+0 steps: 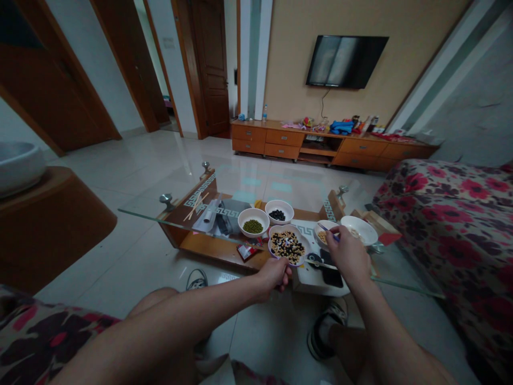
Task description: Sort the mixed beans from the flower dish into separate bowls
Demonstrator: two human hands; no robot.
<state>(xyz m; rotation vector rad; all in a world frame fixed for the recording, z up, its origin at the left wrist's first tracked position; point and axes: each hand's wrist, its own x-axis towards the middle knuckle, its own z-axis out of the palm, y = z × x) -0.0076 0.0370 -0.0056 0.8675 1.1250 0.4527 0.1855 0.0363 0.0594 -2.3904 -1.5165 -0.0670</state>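
Note:
My left hand (276, 275) is closed on the near rim of a scalloped white bowl (306, 245) of mixed black, tan and white beans. In my right hand (348, 248) are slim bluish tweezers (324, 228), their tips over a small white bowl (317, 229) of tan beans. Whether the tips grip a bean is too small to tell. Behind my right hand stands a wider white bowl (368, 231) with a few pale pieces. To the left are a white bowl of green beans (253, 226) and another of black beans (277, 215).
All the bowls stand on a glass coffee table (148, 214). Chopsticks (195, 206) lie at its left, and a dark phone (332, 275) is near my right wrist. A flowered sofa (444, 198) stands at right, a TV cabinet (282, 140) behind.

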